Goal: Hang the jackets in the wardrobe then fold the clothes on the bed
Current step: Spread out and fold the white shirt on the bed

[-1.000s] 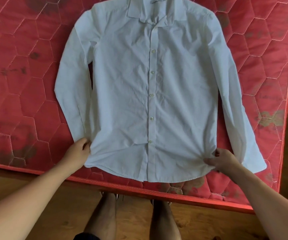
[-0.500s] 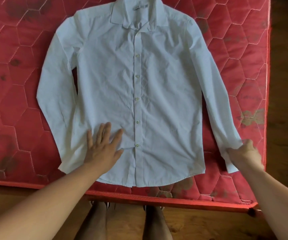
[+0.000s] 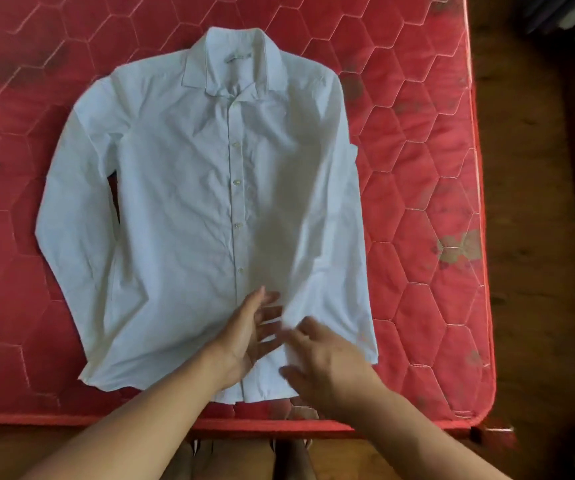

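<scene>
Folded inward since a moment ago, the right sleeve point(image 3: 327, 237) now lies over the white shirt point(image 3: 182, 202) front. The left hand point(image 3: 244, 341) and right hand point(image 3: 327, 362) meet near its hem, fingers spread wide, gripping nothing. The shirt lies flat by the bed point(image 3: 435, 168) front edge, collar toward the far edge.

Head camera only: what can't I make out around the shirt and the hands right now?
All in the head view:
Fingers of left hand and right hand: motion-blurred; contact with the white button-up shirt unclear.
Middle of the shirt's hem: covered by both hands.
Cuff of the folded-over sleeve: blurred, partly behind the right hand.
Dark things top right: cut off by the frame edge.
</scene>
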The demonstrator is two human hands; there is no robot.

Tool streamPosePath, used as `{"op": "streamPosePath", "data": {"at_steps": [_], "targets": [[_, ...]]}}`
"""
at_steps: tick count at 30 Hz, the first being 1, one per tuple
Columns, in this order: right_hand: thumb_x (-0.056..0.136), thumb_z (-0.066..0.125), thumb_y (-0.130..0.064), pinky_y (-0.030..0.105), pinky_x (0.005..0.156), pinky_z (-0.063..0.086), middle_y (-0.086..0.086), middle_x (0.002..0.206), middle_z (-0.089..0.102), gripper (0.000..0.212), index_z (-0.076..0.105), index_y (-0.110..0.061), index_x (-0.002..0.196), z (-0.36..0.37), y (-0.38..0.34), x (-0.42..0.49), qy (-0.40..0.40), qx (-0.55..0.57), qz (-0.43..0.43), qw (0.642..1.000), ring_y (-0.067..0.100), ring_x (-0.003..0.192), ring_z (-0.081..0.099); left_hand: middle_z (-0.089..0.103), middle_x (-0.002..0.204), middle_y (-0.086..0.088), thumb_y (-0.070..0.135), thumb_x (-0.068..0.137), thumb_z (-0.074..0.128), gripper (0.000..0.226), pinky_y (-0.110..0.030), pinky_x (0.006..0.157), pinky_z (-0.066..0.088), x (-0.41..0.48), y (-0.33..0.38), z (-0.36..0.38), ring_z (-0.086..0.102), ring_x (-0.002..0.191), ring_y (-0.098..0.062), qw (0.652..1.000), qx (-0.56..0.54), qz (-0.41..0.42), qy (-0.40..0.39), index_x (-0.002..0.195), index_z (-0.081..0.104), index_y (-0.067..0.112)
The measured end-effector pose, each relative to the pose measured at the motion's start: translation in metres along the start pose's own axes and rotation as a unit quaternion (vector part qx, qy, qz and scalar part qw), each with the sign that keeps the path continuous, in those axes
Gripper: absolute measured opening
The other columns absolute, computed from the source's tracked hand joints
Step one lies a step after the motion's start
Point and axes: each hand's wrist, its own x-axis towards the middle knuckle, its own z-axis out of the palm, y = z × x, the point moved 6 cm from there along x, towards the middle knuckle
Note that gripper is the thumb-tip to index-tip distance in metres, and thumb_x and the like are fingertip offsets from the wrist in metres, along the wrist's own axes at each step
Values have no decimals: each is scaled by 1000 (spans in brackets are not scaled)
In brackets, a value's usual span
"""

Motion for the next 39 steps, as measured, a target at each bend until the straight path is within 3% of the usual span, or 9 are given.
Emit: {"op": "streamPosePath", "data": {"at_steps": [5, 10, 13, 17, 19, 23, 30, 34, 39], "targets": [[97, 64, -33, 20, 79, 45, -11, 109, 57, 23, 64, -23, 118, 15, 36, 20, 117, 198, 163, 959, 4, 92, 56, 76, 110, -5, 43, 96, 66, 32, -48, 100, 54, 0, -11, -30, 71, 104, -24, 985, 164, -12, 45, 121, 68, 23], [94, 68, -24, 41, 85, 58, 5, 114, 64, 44, 48, -24, 133, 26, 84, 43, 157, 432, 343, 819, 17, 93, 67, 74, 108, -4, 2, 94, 62, 29, -21, 73, 58, 5, -12, -33, 72, 96, -18, 951, 292, 61, 88, 117, 64, 20], [91, 68, -29, 34, 69, 53, 2, 92, 73, 39, 53, -29, 127, 25, 79, 62, 115, 548, 324, 762, 16, 73, 68, 74, 108, -11, -4, 96, 50, 32, -40, 92, 57, 8, -18, -34, 71, 103, -27, 969, 226, 41, 88, 118, 65, 14], [78, 68, -35, 31, 72, 57, 4, 94, 71, 31, 65, -41, 108, 25, 61, 71, 114, 517, 267, 805, 13, 77, 68, 76, 106, -3, 19, 97, 50, 30, -44, 91, 58, 8, -28, -33, 72, 100, -22, 986, 166, 20, 20, 124, 63, 22], [80, 65, -32, 26, 70, 57, 6, 101, 69, 23, 70, -38, 101, 30, 55, 67, 106, 482, 249, 833, 9, 78, 68, 72, 108, 11, 46, 90, 63, 37, -22, 78, 58, 5, -28, -29, 68, 101, -8, 962, 269, 49, 7, 125, 57, 35], [93, 56, -5, 47, 84, 59, 12, 113, 66, 29, 67, -29, 105, 39, 55, 59, 137, 556, 289, 768, 29, 98, 68, 53, 114, 11, 27, 83, 74, 48, -17, 65, 48, 8, -24, -31, 59, 94, -10, 856, 479, 151, 119, 125, 51, 26], [92, 45, -13, 33, 56, 58, 4, 97, 70, 33, 59, -34, 113, 28, 41, 58, 214, 550, 217, 778, 20, 81, 71, 74, 116, 6, 3, 98, 55, 46, -36, 86, 61, 8, -43, -47, 71, 108, -16, 982, 186, -3, 5, 128, 60, 38], [92, 65, -27, 49, 75, 62, 5, 95, 67, 26, 58, -18, 116, 43, 74, 59, 178, 409, 405, 798, 22, 83, 69, 71, 115, 9, 11, 96, 63, 39, -33, 88, 60, 4, -46, -53, 67, 108, -12, 970, 238, -27, 34, 122, 55, 39], [94, 66, -24, 40, 64, 60, 4, 78, 71, 18, 65, -7, 93, 49, 78, 82, 114, 474, 398, 777, 21, 65, 66, 61, 117, 18, 2, 91, 66, 60, -12, 77, 49, 8, -39, -41, 58, 107, -1, 928, 370, 21, 27, 135, 46, 38]]}}
